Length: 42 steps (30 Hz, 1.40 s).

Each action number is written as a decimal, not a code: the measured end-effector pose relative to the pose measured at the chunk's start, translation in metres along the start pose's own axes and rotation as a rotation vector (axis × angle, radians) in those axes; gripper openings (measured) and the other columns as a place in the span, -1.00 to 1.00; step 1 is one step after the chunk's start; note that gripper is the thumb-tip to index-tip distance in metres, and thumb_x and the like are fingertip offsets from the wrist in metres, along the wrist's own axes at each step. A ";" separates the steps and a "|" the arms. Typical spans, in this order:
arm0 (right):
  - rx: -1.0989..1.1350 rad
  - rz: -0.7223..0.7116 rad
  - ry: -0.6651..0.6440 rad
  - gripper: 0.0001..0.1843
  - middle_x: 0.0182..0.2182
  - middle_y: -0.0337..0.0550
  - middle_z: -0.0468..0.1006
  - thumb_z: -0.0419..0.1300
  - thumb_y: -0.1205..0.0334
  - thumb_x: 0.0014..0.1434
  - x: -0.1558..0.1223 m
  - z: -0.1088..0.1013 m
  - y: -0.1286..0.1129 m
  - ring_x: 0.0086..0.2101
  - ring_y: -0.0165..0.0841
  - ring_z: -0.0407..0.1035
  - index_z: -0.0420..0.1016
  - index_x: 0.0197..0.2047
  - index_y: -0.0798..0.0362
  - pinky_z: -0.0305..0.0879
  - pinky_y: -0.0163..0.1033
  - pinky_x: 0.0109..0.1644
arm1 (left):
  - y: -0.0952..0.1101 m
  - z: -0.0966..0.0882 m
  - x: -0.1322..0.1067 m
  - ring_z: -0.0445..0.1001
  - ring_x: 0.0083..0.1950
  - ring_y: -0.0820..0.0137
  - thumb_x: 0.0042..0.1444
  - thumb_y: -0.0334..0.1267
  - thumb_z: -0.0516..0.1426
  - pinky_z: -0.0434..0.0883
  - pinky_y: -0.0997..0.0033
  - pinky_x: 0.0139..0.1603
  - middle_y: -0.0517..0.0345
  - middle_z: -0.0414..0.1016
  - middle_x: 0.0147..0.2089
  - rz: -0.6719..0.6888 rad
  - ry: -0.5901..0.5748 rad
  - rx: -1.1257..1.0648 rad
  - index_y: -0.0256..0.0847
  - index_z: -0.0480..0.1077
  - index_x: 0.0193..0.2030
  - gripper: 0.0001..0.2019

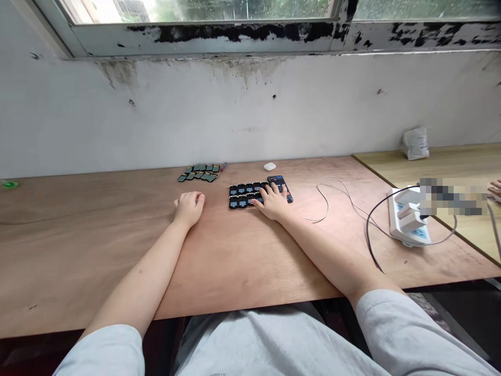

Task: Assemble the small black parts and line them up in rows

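My left hand [189, 208] rests on the wooden table with its fingers curled into a loose fist, and nothing shows in it. Fingers spread, my right hand [273, 202] lies over the right end of two rows of small black pieces with grey-blue faces [242, 203]. Its fingertips reach onto a dark smartphone [288, 194] with a lit screen, and cover part of both. Beyond my left hand lie several small green circuit boards [199, 176] in two uneven rows. A slim pen-like tool [223, 167] lies at their right end.
A white earbud case [270, 166] sits near the wall. To the right, a thin white cable [327, 206] curls toward a white power strip [409, 224] with plugs and a black cable. A white packet [416, 143] stands on the adjoining table, where another person's hand [495, 189] shows.
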State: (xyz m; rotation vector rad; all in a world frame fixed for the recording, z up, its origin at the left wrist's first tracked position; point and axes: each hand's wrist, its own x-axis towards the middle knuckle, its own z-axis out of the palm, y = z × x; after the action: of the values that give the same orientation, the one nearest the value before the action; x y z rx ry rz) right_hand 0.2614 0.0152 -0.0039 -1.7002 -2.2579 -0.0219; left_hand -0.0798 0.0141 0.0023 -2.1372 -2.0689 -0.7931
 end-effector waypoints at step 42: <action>-0.135 -0.130 0.264 -0.43 0.08 0.15 0.59 -0.03 -0.06 0.47 -0.033 -0.021 -0.015 0.33 0.09 0.07 0.73 -0.22 0.07 -0.27 0.24 0.44 | -0.017 0.004 0.000 0.49 0.09 0.13 0.19 -0.06 0.20 0.39 0.17 0.11 0.02 0.56 0.01 -0.067 -0.050 0.018 -0.12 0.58 -0.23 -0.79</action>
State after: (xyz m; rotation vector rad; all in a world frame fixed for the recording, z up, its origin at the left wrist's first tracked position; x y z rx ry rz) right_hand 0.2601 -0.0244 0.0102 -1.5085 -2.2030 -0.4118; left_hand -0.0945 0.0175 -0.0061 -2.1102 -2.1739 -0.7318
